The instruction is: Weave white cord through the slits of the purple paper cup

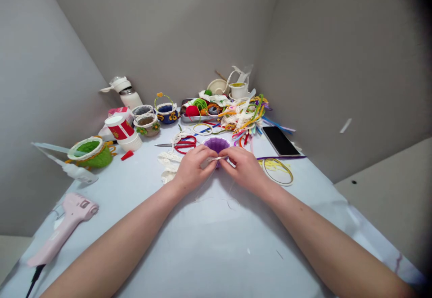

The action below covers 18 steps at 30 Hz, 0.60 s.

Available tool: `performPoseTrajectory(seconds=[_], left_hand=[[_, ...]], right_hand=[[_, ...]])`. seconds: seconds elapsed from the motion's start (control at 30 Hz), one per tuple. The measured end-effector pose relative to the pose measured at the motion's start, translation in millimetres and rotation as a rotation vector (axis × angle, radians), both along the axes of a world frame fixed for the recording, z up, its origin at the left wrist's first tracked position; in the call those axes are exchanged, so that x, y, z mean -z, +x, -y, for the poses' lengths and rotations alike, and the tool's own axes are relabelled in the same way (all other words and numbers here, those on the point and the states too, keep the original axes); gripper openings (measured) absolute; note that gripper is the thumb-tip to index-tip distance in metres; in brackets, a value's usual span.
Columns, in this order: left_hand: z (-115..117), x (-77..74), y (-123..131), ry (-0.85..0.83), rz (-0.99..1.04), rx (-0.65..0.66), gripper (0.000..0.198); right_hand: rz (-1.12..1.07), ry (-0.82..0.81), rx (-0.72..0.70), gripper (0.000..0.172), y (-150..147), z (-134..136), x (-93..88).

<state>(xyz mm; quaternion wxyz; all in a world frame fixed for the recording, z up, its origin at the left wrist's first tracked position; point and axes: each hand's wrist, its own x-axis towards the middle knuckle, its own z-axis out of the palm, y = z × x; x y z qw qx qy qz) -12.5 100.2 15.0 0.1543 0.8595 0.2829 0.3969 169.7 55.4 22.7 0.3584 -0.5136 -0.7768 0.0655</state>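
Both of my hands meet near the middle of the table. My left hand (195, 165) and my right hand (245, 165) pinch a narrow white strip (219, 157) between thumbs and fingers. Loose thin threads trail from it toward the tabletop. Just behind the fingers stands a purple cup (217, 143) with a white rim, its lower part mostly hidden by my hands. White lace trim (168, 165) lies left of my left hand. Red-handled scissors (185, 145) rest beyond it, blades pointing left.
A pink glue gun (64, 228), white squeeze bottle (79, 173) and green yarn-wrapped pot (92, 152) occupy the left. Decorated pots (167, 113) and a yarn tray (199, 119) stand behind. Pipe cleaners (249, 115), a phone (280, 141) and a hoop (277, 172) are right.
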Motion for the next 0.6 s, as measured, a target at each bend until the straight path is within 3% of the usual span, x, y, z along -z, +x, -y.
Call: performPoseTrajectory(seconds=[0.43,0.6], left_hand=[[-3.7,0.1,-1.2,-0.014,-0.025,0.011,0.008],[-3.8,-3.0,-1.7,-0.021,-0.023,-0.001,0.008]], right_hand=[[-0.045,-0.044,-0.034,0.011,0.6,0.3,-4.3],[-0.118,-0.067,0.026,0.016,3.0,7.7,-11.0]])
